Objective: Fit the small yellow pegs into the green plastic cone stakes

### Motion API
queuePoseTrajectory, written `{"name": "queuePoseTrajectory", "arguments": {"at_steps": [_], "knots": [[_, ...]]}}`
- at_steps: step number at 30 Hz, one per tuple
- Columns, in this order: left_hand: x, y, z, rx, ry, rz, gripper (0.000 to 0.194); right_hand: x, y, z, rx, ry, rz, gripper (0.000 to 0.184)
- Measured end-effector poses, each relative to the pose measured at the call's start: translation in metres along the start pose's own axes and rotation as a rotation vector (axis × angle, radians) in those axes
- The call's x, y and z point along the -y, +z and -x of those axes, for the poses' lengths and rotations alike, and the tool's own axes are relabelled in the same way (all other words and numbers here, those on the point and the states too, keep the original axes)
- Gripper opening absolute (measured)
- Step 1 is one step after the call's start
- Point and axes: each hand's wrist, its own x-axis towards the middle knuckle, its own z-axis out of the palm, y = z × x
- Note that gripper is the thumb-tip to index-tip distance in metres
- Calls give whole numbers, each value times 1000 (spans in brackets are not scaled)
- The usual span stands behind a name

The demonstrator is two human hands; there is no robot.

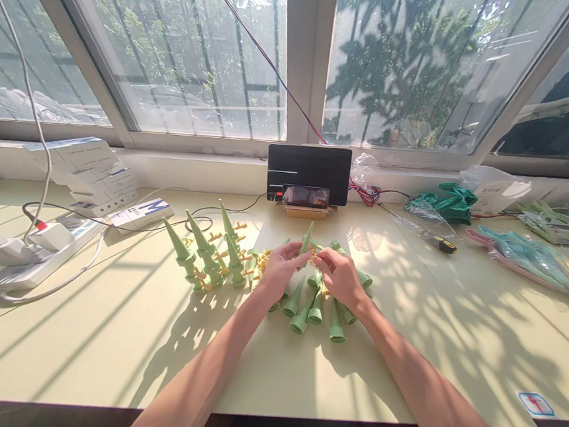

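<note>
Centre of frame: green cone [307, 238] near upright, tip toward the top, gripped by the left hand [282, 265]. Right hand [341, 274] just right of it, fingers bunched near yellow bits [313, 253]; pinching them or not, cannot tell.

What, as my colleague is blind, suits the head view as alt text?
A bare left hand holds a pointed green plastic cone, the right hand close beside it, above a pale-yellow table. Green spires with yellow pegs stand to the left; hollow green cones lie nearby.
</note>
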Motion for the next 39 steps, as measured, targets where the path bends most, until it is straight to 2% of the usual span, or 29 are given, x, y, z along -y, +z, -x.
{"name": "queuePoseTrajectory", "arguments": {"at_steps": [21,39], "knots": [[-7,2,4,37,-36,67,38,-3,1,2,21,5,-27,25],[-5,4,3,41,13,41,37,2,-2,2,53,35,-40,24]]}}
